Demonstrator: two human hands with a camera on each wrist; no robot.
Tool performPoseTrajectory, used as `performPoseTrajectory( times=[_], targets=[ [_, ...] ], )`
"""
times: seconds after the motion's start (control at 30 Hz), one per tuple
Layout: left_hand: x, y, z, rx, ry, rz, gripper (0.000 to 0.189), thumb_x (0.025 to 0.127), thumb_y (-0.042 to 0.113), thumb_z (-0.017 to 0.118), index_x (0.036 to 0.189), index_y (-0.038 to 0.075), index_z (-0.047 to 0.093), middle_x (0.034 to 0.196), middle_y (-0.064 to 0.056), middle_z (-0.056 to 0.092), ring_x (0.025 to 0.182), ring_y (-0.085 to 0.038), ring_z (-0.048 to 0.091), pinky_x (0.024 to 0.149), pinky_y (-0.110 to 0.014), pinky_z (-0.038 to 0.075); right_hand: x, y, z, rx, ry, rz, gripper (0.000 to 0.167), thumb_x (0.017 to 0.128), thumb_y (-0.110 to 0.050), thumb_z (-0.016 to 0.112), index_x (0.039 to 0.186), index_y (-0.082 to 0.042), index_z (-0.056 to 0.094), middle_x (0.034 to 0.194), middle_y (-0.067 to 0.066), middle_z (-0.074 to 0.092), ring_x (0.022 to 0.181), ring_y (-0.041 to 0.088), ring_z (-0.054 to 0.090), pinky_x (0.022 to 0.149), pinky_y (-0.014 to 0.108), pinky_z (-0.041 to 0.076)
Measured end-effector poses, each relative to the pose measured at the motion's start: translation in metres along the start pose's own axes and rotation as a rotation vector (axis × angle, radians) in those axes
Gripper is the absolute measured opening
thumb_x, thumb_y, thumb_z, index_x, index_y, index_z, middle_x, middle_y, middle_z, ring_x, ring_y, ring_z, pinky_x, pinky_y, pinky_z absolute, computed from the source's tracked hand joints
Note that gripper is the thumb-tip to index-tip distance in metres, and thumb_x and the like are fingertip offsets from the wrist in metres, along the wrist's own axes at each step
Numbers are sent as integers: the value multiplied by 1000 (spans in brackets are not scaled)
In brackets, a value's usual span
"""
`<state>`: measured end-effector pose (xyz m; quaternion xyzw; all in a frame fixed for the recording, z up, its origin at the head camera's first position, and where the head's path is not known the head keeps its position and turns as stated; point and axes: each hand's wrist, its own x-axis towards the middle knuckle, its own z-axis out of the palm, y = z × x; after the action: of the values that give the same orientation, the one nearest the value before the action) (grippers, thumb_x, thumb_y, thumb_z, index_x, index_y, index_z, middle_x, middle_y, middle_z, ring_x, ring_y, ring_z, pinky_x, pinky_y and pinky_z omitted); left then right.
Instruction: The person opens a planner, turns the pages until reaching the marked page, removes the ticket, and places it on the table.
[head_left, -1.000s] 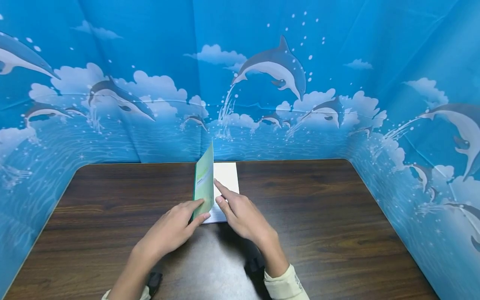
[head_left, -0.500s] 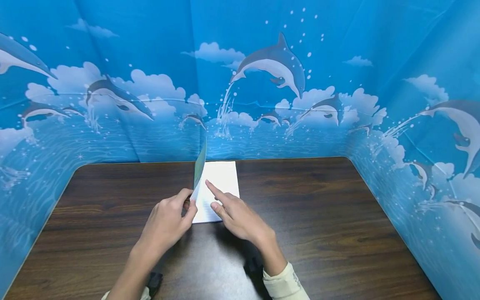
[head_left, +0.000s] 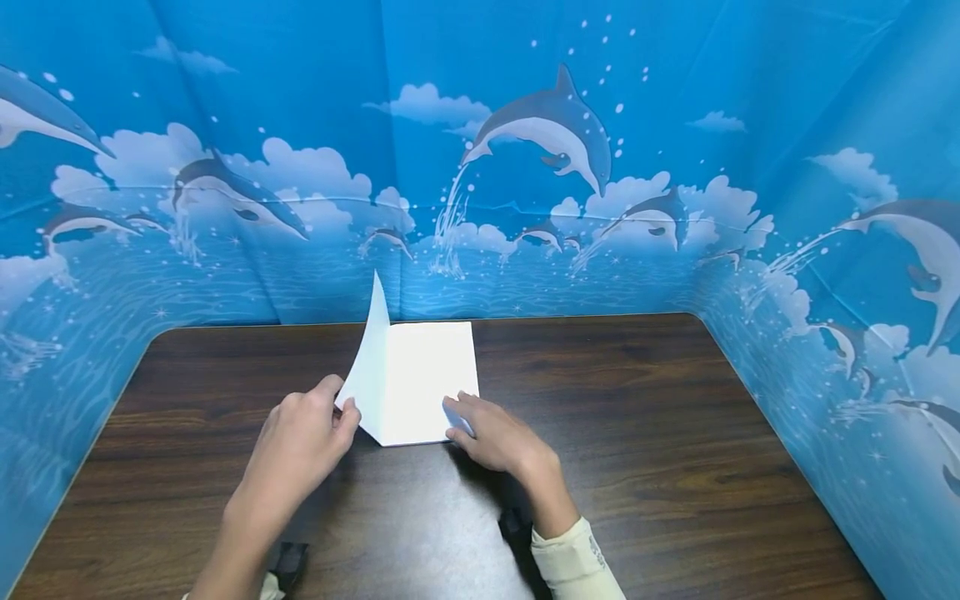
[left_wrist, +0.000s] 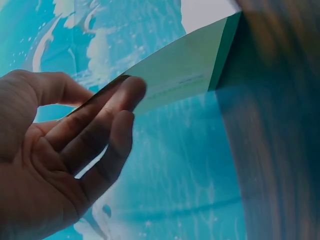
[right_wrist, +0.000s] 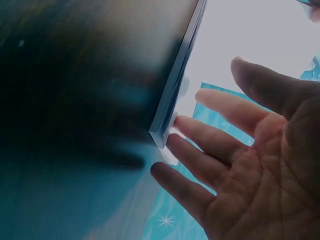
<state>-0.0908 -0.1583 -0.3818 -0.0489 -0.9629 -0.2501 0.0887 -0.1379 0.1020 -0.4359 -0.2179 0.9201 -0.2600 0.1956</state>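
A notebook (head_left: 423,375) with blank-looking white pages lies at the far middle of the table. Its cover (head_left: 369,362) stands raised on the left side, white inside face toward me. My left hand (head_left: 294,435) pinches the near outer corner of that cover between thumb and fingers. From the left wrist view, the cover's pale green outside (left_wrist: 185,60) and darker green spine (left_wrist: 225,50) show. At the notebook's lower right edge is my right hand (head_left: 497,435), its fingers extended and touching the page. The right wrist view shows the notebook's thick edge (right_wrist: 175,82) beside those fingertips.
The dark wood-grain table (head_left: 660,450) reaches out on both sides. Behind it hangs a blue dolphin-print cloth (head_left: 322,125), which also wraps round the left and right sides. Dark straps (head_left: 288,562) sit at the wrists.
My left hand has swung the green cover up and over to the left, baring the white page. My right hand has shifted from the page's middle to its lower right edge.
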Motion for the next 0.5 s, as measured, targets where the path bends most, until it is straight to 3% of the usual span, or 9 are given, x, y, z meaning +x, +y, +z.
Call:
performPoseTrajectory(
  times=[0.17, 0.37, 0.5],
  targets=[
    [1, -8, -10, 11, -86, -73, 28, 105, 12, 62, 115, -13, 68, 71, -12, 70, 52, -17, 51, 49, -33, 39, 0, 0, 0, -16, -34, 27, 52, 114, -31, 54, 163, -14, 47, 175, 10, 35, 163, 27, 33, 130, 52, 32],
    [2, -24, -21, 30, -209, -168, 37, 108, 17, 62, 120, -18, 64, 73, -11, 65, 57, -21, 51, 51, -36, 40, -1, 0, 0, -14, -65, 20, 55, 114, -31, 55, 164, -10, 44, 177, 12, 30, 165, 29, 29, 130, 52, 31],
    [2, -39, -27, 66, -280, -206, 37, 108, 19, 61, 115, -17, 65, 73, -11, 62, 60, -22, 51, 53, -36, 40, 0, 1, 0, -14, -71, 6, 56, 114, -30, 55, 164, -9, 43, 177, 13, 28, 165, 30, 28, 131, 52, 30]
  ],
)
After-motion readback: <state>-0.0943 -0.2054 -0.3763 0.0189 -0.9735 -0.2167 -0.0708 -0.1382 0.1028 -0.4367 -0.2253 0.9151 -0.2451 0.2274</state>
